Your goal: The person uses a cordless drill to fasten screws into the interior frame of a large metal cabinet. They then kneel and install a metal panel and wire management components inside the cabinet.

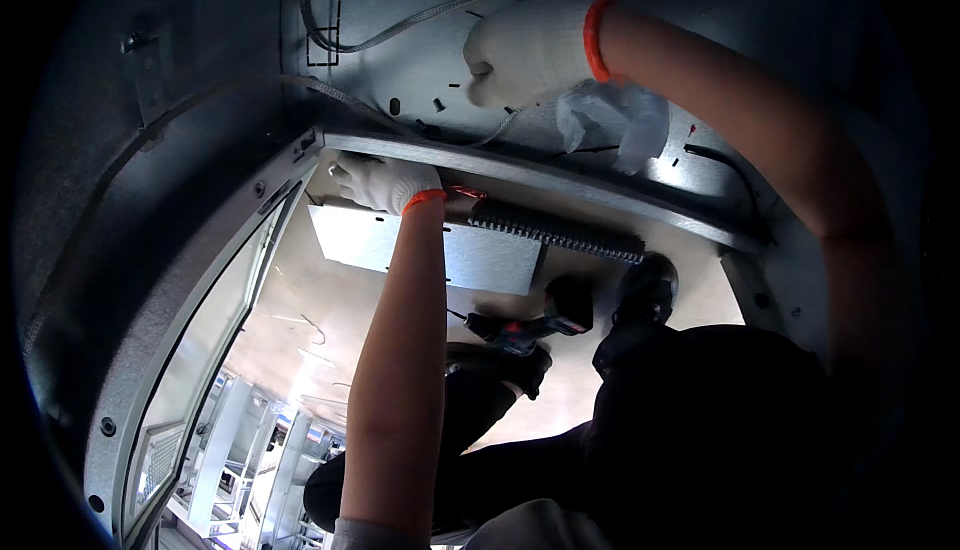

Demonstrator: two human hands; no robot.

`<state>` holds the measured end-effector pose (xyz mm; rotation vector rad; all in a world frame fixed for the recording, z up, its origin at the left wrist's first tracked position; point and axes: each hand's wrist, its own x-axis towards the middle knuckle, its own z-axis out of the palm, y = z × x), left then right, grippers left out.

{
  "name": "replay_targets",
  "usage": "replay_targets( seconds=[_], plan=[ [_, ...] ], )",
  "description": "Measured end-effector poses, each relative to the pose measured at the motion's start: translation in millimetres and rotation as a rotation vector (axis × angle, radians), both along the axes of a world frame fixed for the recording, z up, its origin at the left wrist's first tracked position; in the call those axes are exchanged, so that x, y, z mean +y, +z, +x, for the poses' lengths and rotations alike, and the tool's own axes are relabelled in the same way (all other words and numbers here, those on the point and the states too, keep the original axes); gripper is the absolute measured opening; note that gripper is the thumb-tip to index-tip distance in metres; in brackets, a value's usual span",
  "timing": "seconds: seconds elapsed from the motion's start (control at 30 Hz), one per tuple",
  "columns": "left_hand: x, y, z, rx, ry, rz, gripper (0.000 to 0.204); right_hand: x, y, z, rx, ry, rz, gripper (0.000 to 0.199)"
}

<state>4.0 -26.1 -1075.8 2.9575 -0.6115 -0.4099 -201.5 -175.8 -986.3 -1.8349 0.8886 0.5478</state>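
White-gloved and orange-cuffed, the right hand (pixel 525 55) is curled into a loose fist over the metal panel (pixel 420 65); whether it pinches anything cannot be told. The left hand (pixel 385 182), gloved alike, has bent fingers just beside the cabinet's frame bar (pixel 560 187); what they grip, if anything, cannot be told. Of 2 grey braided cables, the upper cable (pixel 400 27) loops left of the right hand; the lower cable (pixel 350 102) passes between the 2 hands. Crumpled translucent plastic (pixel 640 130) lies below the right wrist. Right of the left hand: black slotted strip (pixel 560 233). Bodyward of it: metal plate (pixel 490 260) and, farther, cordless drill (pixel 530 330).
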Motion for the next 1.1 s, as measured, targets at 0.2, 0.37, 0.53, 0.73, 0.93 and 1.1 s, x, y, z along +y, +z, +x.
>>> replay_targets(
  seconds=[0.2, 0.37, 0.53, 0.73, 0.93, 1.1],
  plan=[
    [14.4, -3.2, 16.6, -0.133, -0.054, 0.046, 0.084, 42.2, -8.0, 3.6, -0.155, 0.556, -0.480, 0.049],
    [10.1, 0.6, 10.0, -0.086, -0.014, 0.027, 0.082, 58.9, -39.7, 4.8, -0.264, 0.590, -0.610, 0.066],
    [13.6, -0.7, 13.0, -0.127, -0.076, 0.058, 0.086, 51.1, -44.1, 21.5, -0.368, 0.527, -0.608, 0.055],
    [11.0, 3.1, 9.2, -0.132, -0.099, 0.084, 0.084, 52.0, -43.4, 40.8, -0.382, 0.458, -0.614, 0.029],
    [10.6, 1.5, 6.7, -0.072, 0.014, -0.073, 0.071, 27.6, -49.4, 40.0, -0.163, 0.240, -0.708, 0.032],
    [9.0, 4.2, 6.9, -0.077, 0.009, -0.037, 0.067, 34.4, -59.5, 25.8, -0.397, 0.218, -0.997, 0.038]
  ],
)
